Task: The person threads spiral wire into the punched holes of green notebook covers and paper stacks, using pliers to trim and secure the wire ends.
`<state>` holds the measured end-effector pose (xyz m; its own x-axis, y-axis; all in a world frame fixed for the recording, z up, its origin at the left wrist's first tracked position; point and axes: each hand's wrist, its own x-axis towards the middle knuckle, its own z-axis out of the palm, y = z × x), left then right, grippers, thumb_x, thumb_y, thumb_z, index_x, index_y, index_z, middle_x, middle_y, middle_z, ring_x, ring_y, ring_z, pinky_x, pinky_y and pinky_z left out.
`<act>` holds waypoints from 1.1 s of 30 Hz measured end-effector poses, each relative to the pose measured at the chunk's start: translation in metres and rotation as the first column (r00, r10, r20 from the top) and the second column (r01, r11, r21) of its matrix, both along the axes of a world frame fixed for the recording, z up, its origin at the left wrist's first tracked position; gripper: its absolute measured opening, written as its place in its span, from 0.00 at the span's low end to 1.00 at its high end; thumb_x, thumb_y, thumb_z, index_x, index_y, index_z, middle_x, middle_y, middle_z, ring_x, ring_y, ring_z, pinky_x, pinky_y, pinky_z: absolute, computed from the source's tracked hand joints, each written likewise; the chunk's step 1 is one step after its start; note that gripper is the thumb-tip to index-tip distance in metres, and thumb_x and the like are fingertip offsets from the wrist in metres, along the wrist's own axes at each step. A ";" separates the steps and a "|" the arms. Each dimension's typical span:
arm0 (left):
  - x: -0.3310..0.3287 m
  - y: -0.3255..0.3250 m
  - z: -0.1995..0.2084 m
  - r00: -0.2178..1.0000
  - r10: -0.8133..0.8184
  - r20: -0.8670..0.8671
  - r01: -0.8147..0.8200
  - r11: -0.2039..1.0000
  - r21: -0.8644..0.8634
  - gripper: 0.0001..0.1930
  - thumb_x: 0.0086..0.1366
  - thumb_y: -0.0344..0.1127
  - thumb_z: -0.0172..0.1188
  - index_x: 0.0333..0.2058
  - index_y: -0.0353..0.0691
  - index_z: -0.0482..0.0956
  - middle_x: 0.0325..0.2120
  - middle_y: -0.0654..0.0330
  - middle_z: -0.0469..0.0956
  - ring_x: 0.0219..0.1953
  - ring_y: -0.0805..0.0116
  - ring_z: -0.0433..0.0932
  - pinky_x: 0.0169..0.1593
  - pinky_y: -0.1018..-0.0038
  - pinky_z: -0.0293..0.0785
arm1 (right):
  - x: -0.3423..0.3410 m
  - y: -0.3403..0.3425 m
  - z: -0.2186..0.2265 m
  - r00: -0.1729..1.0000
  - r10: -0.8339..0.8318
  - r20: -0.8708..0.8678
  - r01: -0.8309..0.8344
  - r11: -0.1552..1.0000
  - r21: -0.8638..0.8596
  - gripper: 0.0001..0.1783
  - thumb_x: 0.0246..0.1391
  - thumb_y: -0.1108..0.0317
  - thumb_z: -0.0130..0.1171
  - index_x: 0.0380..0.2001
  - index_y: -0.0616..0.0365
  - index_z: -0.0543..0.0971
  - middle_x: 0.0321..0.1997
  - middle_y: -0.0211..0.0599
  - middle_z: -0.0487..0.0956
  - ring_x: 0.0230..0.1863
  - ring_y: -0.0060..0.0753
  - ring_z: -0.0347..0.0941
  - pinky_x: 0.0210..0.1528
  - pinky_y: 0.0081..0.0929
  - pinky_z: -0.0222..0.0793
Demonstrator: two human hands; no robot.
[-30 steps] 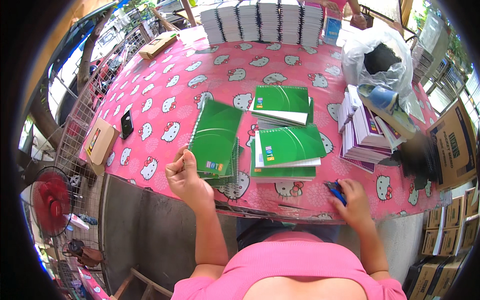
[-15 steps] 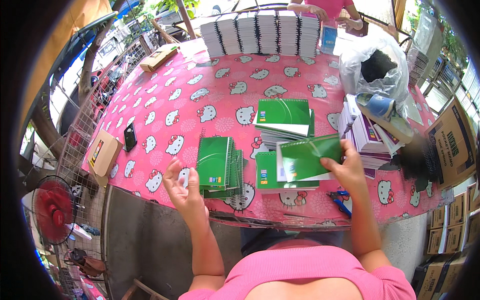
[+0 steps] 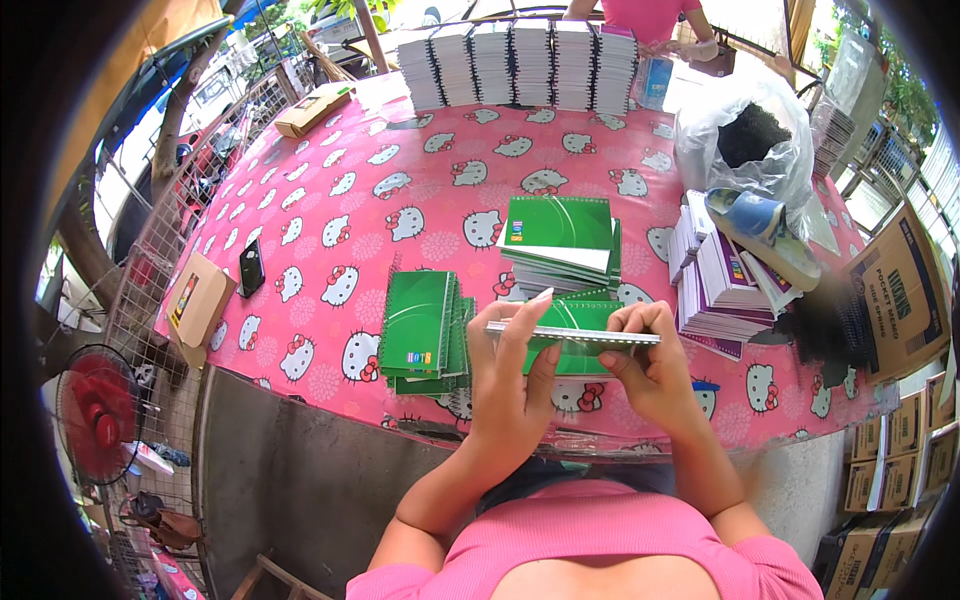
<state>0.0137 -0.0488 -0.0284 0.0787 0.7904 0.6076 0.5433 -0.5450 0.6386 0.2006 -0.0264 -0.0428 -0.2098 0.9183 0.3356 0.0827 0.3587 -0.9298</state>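
We see both hands raised just above the near edge of the bench (image 3: 330, 190), which is covered in a pink cartoon-cat cloth. The left hand (image 3: 510, 385) and the right hand (image 3: 645, 365) together hold one green spiral notebook (image 3: 575, 335) edge-on toward the camera, its wire binding running as a pale horizontal line between them; left fingers extend upward along the left end, right fingers curl over the right end. The notebook is off the bench surface, held over a low green stack that it mostly hides. Just left of the hands, a stack of green notebooks (image 3: 425, 330) lies flat, spirals to the right. Behind the hands, a second green pile (image 3: 560, 235) lies slightly fanned. To the right, a purple-and-white notebook stack (image 3: 725, 285) carries a blue sandal (image 3: 765, 225) against a clear plastic bag (image 3: 745, 125). At the far edge, a row of white spiral-bound stacks (image 3: 520, 65) stands. A black phone (image 3: 251, 266) and a small cardboard box (image 3: 197, 297) lie near the bench's left edge.
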 end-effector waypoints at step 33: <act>0.029 0.028 0.026 0.992 -0.095 -0.083 0.098 0.995 0.027 0.11 0.50 0.29 0.71 0.35 0.39 0.85 0.32 0.60 0.82 0.37 0.66 0.75 0.41 0.71 0.70 | 0.054 -0.031 0.041 0.866 -0.425 0.262 0.308 0.869 0.388 0.13 0.47 0.75 0.66 0.39 0.58 0.82 0.34 0.39 0.79 0.35 0.34 0.78 0.35 0.27 0.73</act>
<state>0.0427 -0.0211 -0.0022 0.2042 0.7577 0.6198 0.5370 -0.6161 0.5763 0.2543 -0.0571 -0.0019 -0.0304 0.8012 0.5976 0.5473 0.5136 -0.6608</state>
